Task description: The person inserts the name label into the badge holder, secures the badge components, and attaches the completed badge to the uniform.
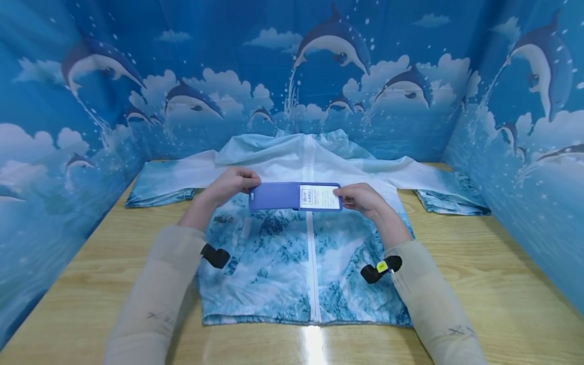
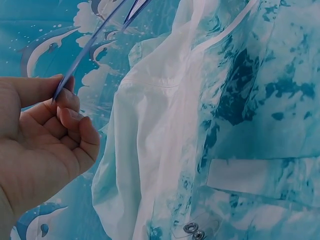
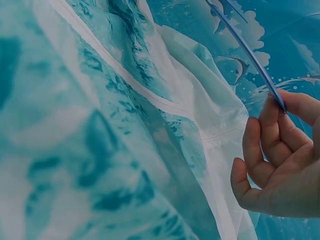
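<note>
A purple ID card holder (image 1: 275,196) is folded out flat above the jacket, showing a white printed card (image 1: 319,196) on its right half. At its left end, my left hand (image 1: 231,183) pinches the edge between thumb and fingers. My right hand (image 1: 362,198) grips the opposite end, with the thumb over the card's edge. Both wrist views show the holder edge-on as a thin strip, between the fingertips of the left hand (image 2: 45,130) and of the right hand (image 3: 280,150). Underneath lies a blue-and-white zipped jacket (image 1: 274,274), sleeves spread to both sides.
The jacket lies on a wood-grain table (image 1: 461,268). Dolphin-print curtains (image 1: 255,61) enclose the back and both sides. Two small metal rings (image 2: 191,228) lie on the jacket's left part. The folded sleeve ends (image 1: 451,200) reach close to the curtains.
</note>
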`<action>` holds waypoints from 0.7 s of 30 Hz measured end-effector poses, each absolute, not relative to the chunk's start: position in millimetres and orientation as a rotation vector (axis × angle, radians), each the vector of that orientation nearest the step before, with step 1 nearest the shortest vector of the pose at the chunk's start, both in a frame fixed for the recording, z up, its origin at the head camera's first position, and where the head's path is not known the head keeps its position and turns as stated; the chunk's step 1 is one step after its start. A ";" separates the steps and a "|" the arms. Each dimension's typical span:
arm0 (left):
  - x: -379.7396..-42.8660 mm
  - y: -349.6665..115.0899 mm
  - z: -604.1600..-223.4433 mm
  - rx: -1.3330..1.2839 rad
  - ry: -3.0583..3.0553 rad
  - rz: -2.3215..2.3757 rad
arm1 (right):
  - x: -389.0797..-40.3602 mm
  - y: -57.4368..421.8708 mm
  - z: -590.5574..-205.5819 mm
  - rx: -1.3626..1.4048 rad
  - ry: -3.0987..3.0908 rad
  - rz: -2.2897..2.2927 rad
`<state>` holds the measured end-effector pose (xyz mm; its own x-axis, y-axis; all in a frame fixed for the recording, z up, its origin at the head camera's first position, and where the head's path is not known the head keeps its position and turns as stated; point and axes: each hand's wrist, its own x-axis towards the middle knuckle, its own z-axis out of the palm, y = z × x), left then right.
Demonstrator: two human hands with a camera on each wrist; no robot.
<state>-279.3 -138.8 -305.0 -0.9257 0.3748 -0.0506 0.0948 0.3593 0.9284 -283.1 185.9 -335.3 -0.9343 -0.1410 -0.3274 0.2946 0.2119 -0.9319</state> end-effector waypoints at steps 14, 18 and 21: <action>-289.4 -133.6 -310.8 0.381 2.336 1.590 | -282.9 184.8 -337.5 0.135 2.124 -1.793; -292.5 -134.5 -313.0 0.374 2.345 1.567 | -282.9 183.3 -337.8 0.124 2.124 -1.797; -294.7 -136.0 -314.8 0.375 2.351 1.555 | -281.7 183.0 -336.8 0.110 2.129 -1.790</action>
<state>-294.7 -136.0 -314.8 -0.9218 0.3738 -0.1022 0.0522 0.3812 0.9230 -281.7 183.0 -336.8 -0.9336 -0.1669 -0.3171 0.2838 0.1958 -0.9387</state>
